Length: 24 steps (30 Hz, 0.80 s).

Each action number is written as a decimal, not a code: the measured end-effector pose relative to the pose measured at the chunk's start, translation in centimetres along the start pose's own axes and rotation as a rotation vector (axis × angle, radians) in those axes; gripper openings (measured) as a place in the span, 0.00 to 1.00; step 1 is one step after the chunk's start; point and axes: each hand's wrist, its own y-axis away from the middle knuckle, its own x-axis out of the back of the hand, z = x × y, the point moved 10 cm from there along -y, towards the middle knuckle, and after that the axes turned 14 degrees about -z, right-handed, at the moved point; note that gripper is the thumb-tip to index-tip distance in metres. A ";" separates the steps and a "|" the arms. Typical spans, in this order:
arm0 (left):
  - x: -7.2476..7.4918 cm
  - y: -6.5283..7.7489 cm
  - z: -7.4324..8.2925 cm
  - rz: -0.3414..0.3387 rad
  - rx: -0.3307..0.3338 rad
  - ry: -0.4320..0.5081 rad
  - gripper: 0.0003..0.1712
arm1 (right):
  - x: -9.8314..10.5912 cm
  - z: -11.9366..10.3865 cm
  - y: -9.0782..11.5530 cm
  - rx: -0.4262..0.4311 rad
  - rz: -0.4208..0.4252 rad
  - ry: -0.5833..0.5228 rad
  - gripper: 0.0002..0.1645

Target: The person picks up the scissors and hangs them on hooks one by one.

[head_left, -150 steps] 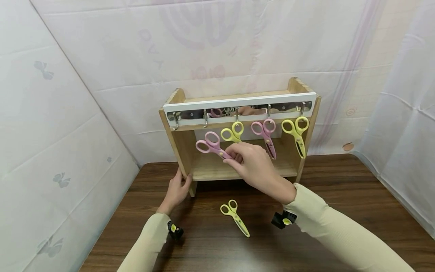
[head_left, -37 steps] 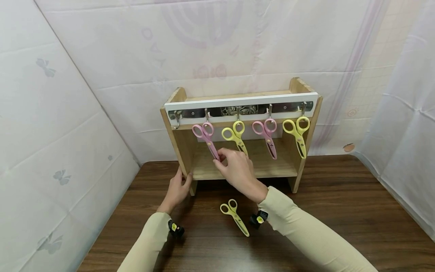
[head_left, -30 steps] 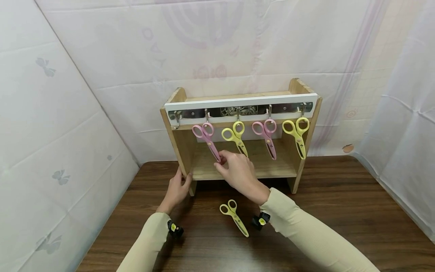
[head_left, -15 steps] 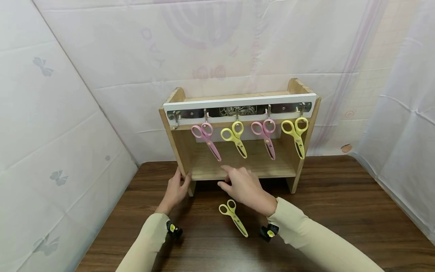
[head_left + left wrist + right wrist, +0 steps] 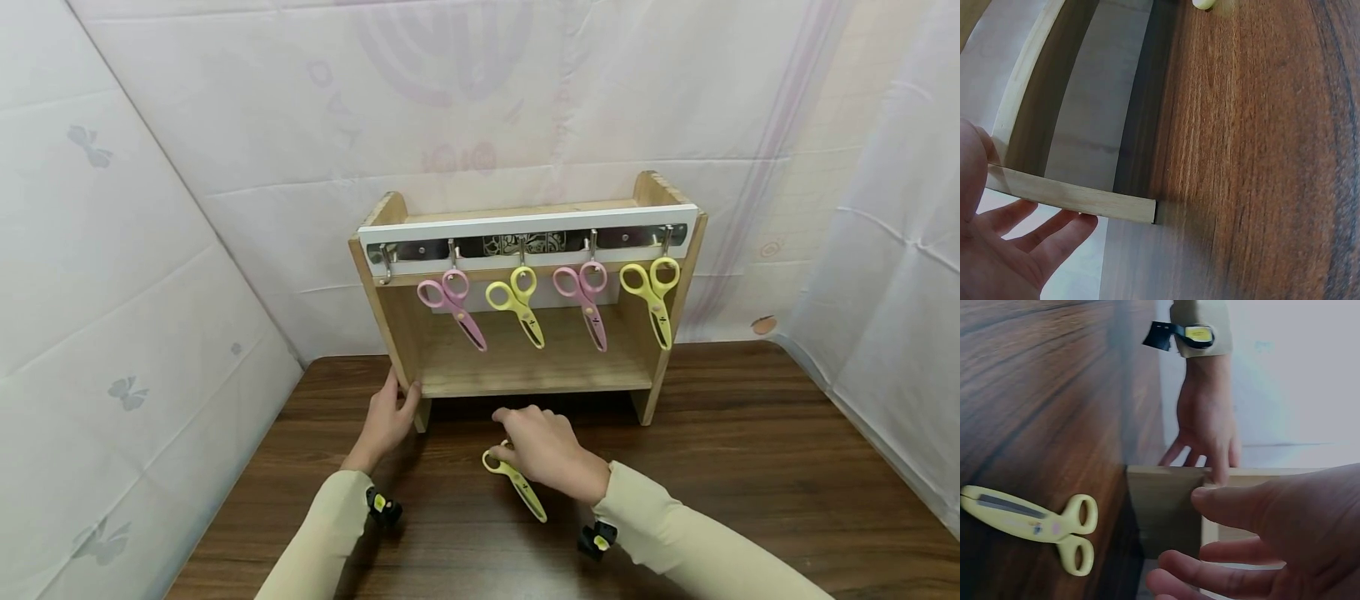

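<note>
In the head view, my left hand [image 5: 385, 423] holds the lower left side panel of a wooden shelf [image 5: 536, 379]. The left wrist view shows its thumb inside the panel [image 5: 1079, 197] and its fingers outside. My right hand [image 5: 551, 450] hovers over yellow scissors [image 5: 529, 498] on the table, partly covering their handles. In the right wrist view, the fingers are spread and hold nothing, apart from the scissors [image 5: 1022, 515]. Pink scissors [image 5: 459, 310], yellow scissors [image 5: 519, 304], pink scissors [image 5: 587, 300] and yellow scissors [image 5: 656, 300] hang from hooks on the shelf's front.
A white rail [image 5: 525, 223] with a metal hook strip runs along the shelf's top front. Its leftmost hook [image 5: 386, 265] bears nothing. The dark wood table [image 5: 750, 433] extends around the shelf. Pale patterned cloth [image 5: 285, 125] stands behind and at both sides.
My right hand hung the pink scissors on the second hook from the left, let go, and moved down to the yellow scissors on the table. My left hand stayed on the panel.
</note>
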 end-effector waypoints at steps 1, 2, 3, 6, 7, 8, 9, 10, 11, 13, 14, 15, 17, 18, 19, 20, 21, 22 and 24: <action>0.0 0.0 0.0 -0.001 0.002 0.001 0.32 | -0.3 0.1 0.1 -0.004 -0.006 0.003 0.27; 0.0 0.0 0.0 -0.003 0.003 0.004 0.32 | -0.6 0.2 0.1 -0.010 -0.014 0.006 0.26; -0.1 0.0 0.0 -0.004 0.004 0.005 0.32 | -0.9 0.4 0.2 -0.018 -0.026 0.006 0.26; -0.1 -0.1 -0.1 -0.005 0.003 0.012 0.32 | -1.8 0.8 0.4 -0.034 -0.059 -0.004 0.26; -0.1 -0.1 -0.1 -0.004 0.002 0.015 0.31 | -2.1 0.9 0.5 -0.035 -0.069 -0.007 0.25; -0.1 -0.1 -0.1 -0.003 0.001 0.017 0.31 | -2.4 1.0 0.6 -0.033 -0.075 -0.008 0.25; 0.0 -0.1 -0.1 -0.002 0.000 0.019 0.31 | -2.7 1.1 0.6 -0.031 -0.080 -0.008 0.25; 0.0 -0.1 0.0 -0.002 0.000 0.023 0.31 | -2.9 1.2 0.7 -0.028 -0.083 -0.006 0.25; 0.0 -0.1 0.0 -0.002 0.000 0.024 0.31 | -3.2 1.2 0.8 -0.023 -0.085 0.000 0.25; -0.1 -0.1 0.0 -0.004 0.002 0.029 0.31 | -3.6 1.4 1.0 -0.012 -0.088 0.007 0.23; -0.1 -0.1 0.0 -0.004 0.002 0.032 0.31 | -3.8 1.5 1.1 -0.009 -0.090 0.008 0.23; -0.1 -0.1 0.0 -0.004 0.003 0.035 0.31 | -4.0 1.6 1.2 -0.007 -0.094 0.010 0.23; -0.1 -0.1 0.0 -0.003 0.002 0.039 0.31 | -4.4 1.8 1.3 -0.006 -0.099 0.013 0.22; 0.0 -0.1 0.0 -0.003 0.000 0.041 0.31 | -4.5 1.8 1.4 -0.008 -0.100 0.014 0.21; -0.1 -0.1 0.0 -0.003 0.000 0.043 0.31 | -4.6 2.0 1.5 -0.013 -0.102 0.015 0.21; -0.1 -0.1 0.0 -0.004 0.000 0.045 0.31 | -4.8 2.0 1.5 -0.018 -0.103 0.017 0.20; -0.1 -0.1 0.0 -0.005 0.000 0.046 0.31 | -4.9 2.1 1.6 -0.023 -0.103 0.021 0.20; -0.1 0.0 0.1 -0.006 0.000 0.046 0.31 | -5.0 2.2 1.6 -0.029 -0.104 0.023 0.20; -0.1 0.0 0.0 -0.008 0.002 0.047 0.31 | -5.3 2.5 1.8 -0.041 -0.110 0.022 0.19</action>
